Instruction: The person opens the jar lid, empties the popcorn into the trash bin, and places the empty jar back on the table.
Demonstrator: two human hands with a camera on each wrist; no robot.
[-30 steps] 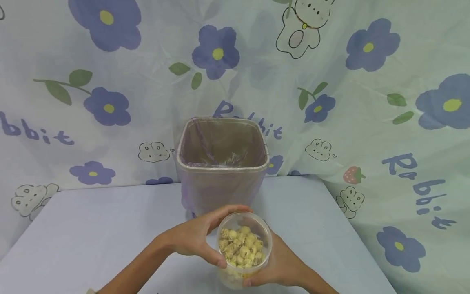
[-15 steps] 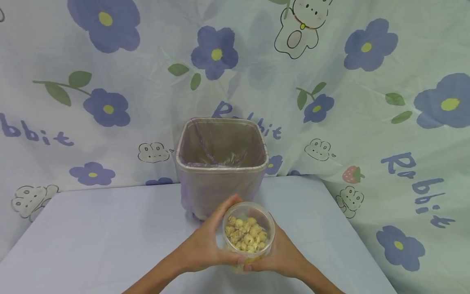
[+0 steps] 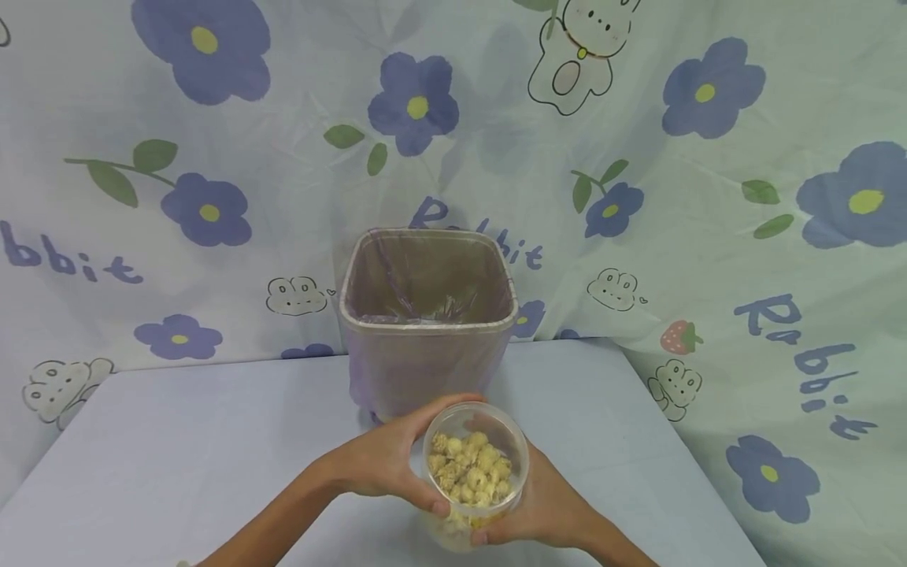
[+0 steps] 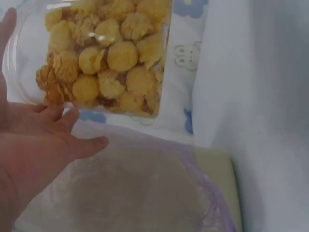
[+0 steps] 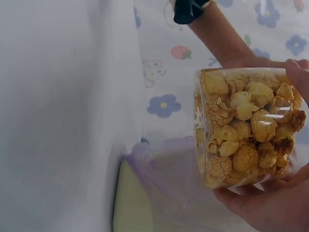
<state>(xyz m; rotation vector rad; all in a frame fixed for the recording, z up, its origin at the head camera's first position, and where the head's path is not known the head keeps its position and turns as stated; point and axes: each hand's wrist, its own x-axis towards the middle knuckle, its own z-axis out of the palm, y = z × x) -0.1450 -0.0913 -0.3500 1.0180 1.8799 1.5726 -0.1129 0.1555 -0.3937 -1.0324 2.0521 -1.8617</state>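
A clear round plastic jar point(image 3: 473, 472) of pale yellow popcorn is held up over the white table, close in front of the bin. My left hand point(image 3: 379, 461) holds its left side, the thumb on the near side and the fingers round the far side. On the right, my right hand point(image 3: 546, 500) grips the jar's lower wall. In the left wrist view the jar point(image 4: 106, 58) stands in front of the left palm point(image 4: 34, 154). The right wrist view has the popcorn jar point(image 5: 246, 128) between both hands. Whether a clear lid covers the top, I cannot tell.
A square beige bin point(image 3: 428, 362) with a thin purple plastic liner stands behind the jar. A white-covered table point(image 3: 212, 441) lies underneath. Flower-and-rabbit cloth point(image 3: 298, 197) hangs behind and on the right. A dark band point(image 5: 188, 10) is on the left wrist.
The jar rose toward the bin half a second ago, then came back down toward me. My left hand shifted along its side; both hands kept hold. The bin stayed put.
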